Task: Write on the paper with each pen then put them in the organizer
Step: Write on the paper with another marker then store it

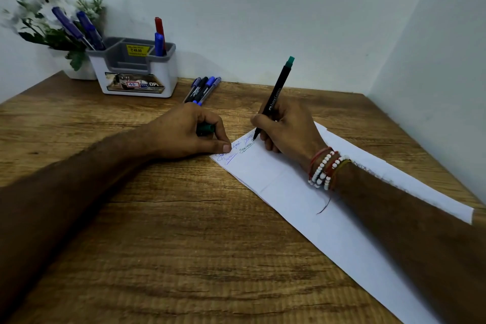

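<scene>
My right hand [285, 129] grips a black pen with a green end [276, 92], its tip touching the white paper [302, 200] near several short handwritten words at the top left corner. My left hand [189, 131] holds the green pen cap [205, 128] in curled fingers while its thumb presses the paper's corner. Several capped pens [202, 88] lie together on the table behind my left hand. The white and grey organizer [136, 71] stands at the back left with two blue pens [79, 29] in its left slot and a red and a blue pen [159, 37] in its right slot.
The wooden table [171, 231] sits in a corner, with walls behind and to the right. A white pot of artificial flowers [52, 23] stands behind the organizer at the far left. The paper runs diagonally to the table's right edge.
</scene>
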